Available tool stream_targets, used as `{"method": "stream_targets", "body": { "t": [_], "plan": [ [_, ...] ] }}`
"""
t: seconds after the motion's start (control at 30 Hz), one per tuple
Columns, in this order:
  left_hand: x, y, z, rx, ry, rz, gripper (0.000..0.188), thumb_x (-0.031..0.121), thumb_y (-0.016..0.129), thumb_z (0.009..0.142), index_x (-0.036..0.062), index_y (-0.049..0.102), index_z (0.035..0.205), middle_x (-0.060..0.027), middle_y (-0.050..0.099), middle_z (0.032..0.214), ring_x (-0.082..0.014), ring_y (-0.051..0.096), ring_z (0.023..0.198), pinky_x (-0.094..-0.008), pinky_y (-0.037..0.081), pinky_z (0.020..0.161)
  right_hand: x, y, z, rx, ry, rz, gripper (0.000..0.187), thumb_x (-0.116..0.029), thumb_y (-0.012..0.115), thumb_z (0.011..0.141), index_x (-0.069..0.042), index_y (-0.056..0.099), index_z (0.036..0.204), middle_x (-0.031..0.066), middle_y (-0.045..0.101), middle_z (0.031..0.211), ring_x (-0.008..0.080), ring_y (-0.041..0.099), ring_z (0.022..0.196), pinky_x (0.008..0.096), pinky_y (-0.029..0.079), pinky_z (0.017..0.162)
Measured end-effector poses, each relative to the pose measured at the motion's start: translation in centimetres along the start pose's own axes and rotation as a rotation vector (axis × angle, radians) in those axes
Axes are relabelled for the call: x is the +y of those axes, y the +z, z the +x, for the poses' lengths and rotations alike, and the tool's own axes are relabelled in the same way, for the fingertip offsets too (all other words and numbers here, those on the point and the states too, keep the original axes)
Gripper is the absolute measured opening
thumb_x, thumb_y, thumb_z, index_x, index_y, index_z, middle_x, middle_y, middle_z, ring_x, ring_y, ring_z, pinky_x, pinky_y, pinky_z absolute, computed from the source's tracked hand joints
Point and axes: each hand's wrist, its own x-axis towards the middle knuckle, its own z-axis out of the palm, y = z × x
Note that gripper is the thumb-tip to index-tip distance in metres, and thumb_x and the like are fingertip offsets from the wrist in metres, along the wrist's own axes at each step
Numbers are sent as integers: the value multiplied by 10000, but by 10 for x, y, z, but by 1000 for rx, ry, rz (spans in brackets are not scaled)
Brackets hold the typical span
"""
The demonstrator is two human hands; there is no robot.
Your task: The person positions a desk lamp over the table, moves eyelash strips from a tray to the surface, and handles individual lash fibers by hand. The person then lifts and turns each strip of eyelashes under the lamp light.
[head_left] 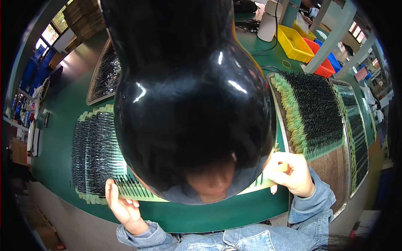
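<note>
My left hand (124, 211) grips one end of a long pale green strip (144, 194) that carries a row of thin black pin-like parts. My right hand (293, 173) pinches the other end, thumb and fingers closed on it. The strip lies level near the table's front edge. A big glossy black lamp-like housing (197, 125) hides its middle. Beside my left hand, many similar strips with dark parts (92, 154) are laid out in overlapping rows. Right of the housing, another stack of such strips (316, 113) rests on a brown tray (328, 173).
A further tray of strips (354, 125) stands at the far right. Behind the left stack is a metal tray (102, 97) of loose dark parts. Yellow bins (293, 44), a red bin (322, 67) and a white cylinder (268, 23) stand at the back of the green table (63, 125).
</note>
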Motion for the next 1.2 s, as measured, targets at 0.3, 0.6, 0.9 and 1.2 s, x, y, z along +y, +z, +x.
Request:
{"method": "stream_targets", "body": {
  "t": [0.3, 0.6, 0.9, 1.2],
  "plan": [
    [2, 4, -2, 3, 6, 12, 136, 144, 412, 873, 63, 461, 971, -32, 482, 576, -86, 383, 367, -207, 335, 272, 0, -2, 1, -21, -2, -3, 312, -16, 541, 803, 67, 487, 1100, 109, 593, 795, 115, 558, 575, 211, 467, 534],
    [5, 9, -7, 50, 26, -9, 127, 120, 405, 873, 41, 437, 968, -42, 485, 587, -94, 407, 373, -214, 365, 280, 2, -2, 6, -5, -41, -22, 284, -30, 535, 805, 73, 496, 1067, 89, 576, 774, 112, 547, 585, 210, 463, 527],
    [-1, 30, -19, -164, 24, 67, 83, 74, 396, 841, 8, 381, 890, -119, 490, 720, -179, 473, 418, -281, 427, 305, 19, -7, 28, 274, -260, 102, 180, -60, 472, 819, 11, 461, 984, 33, 494, 710, 86, 479, 507, 192, 415, 434],
    [-14, 32, -29, -381, 120, 157, 371, 94, 341, 866, -32, 313, 1214, -138, 536, 720, -165, 473, 391, -264, 437, 318, 27, -12, 36, 512, -242, 64, 140, -139, 449, 855, -48, 475, 959, -6, 463, 718, 51, 431, 479, 167, 347, 407]
  ]
}}
